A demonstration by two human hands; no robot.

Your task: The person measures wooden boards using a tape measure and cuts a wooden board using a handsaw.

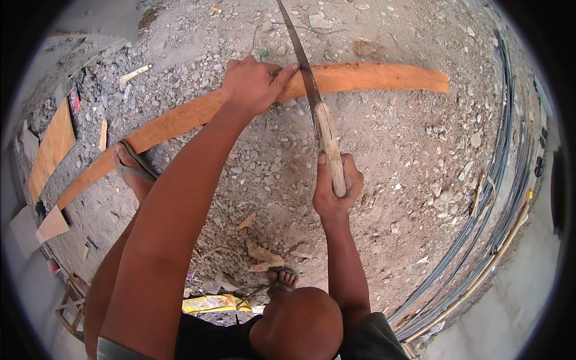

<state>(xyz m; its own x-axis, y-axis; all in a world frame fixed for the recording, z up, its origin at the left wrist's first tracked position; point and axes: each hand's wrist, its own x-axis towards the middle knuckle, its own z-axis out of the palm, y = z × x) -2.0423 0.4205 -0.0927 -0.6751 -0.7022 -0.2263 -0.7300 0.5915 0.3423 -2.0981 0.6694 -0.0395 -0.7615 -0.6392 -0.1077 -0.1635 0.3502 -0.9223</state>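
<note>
A long orange-brown wooden strip (390,77) lies across the gravelly ground. My left hand (255,87) grips it near the middle, fingers curled at its far edge and thumb tip close to a hand saw's blade (298,45). The blade rests across the strip just right of that hand. My right hand (329,198) holds the saw's pale wooden handle (329,135) on the near side of the strip. My left foot (132,165), in a sandal, is at the strip's left part.
Long dark rods (498,156) and a pale pole (501,252) run along the right. Plywood pieces (51,147) lie at the left. A yellow bag (210,303) lies behind my right foot (282,279). Stones and wood scraps cover the ground.
</note>
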